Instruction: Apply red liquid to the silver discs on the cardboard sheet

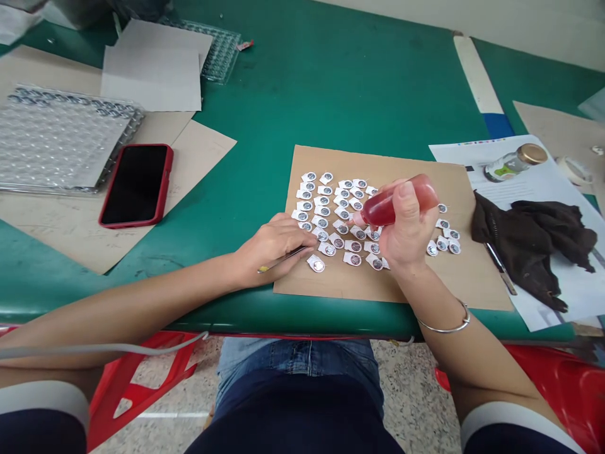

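My right hand point(405, 230) is wrapped round a squeeze bottle point(380, 207) of red liquid, tilted so that its nozzle points left and down over the small pieces. My left hand point(278, 246) rests at the left edge of a brown cardboard sheet point(331, 285), its fingers closed on a thin metal tool point(283, 259), probably tweezers, with a yellow mark near its rear end. On the cardboard lie several small white tabs point(318, 263), each with a round, dark-ringed emblem, set in rough columns. Some tabs are hidden behind my right hand and the bottle.
A red-cased phone point(136, 186) and clear plastic trays point(57, 139) lie at the left, near grey card sheets point(151, 69). At the right are a dark cloth point(529, 239), a slim metal tool point(501, 270) and a glass jar point(513, 164) on white paper point(543, 312).
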The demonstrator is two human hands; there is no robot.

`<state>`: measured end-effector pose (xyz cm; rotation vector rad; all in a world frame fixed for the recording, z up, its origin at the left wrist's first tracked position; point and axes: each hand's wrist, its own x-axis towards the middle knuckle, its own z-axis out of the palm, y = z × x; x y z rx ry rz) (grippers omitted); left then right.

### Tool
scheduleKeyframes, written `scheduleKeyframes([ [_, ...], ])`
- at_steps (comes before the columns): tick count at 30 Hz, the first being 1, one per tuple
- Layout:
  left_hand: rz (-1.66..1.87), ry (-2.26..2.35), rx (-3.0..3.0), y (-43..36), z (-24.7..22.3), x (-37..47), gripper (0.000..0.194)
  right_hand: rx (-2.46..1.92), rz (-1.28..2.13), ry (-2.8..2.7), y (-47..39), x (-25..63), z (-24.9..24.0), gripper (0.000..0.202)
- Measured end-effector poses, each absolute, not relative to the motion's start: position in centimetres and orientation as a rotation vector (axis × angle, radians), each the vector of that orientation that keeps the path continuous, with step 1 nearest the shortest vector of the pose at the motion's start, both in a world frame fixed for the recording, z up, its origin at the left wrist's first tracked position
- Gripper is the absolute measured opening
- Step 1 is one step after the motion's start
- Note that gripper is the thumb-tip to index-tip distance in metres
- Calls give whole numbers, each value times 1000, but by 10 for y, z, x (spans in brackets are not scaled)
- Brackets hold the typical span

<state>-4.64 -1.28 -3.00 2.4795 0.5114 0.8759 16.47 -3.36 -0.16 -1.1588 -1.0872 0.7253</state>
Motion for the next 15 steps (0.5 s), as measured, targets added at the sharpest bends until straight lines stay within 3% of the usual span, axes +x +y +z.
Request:
scheduleKeyframes([
  [15, 889, 421, 2576, -12, -29, -45, 15, -1197, 749, -1139, -31, 163, -8, 20],
])
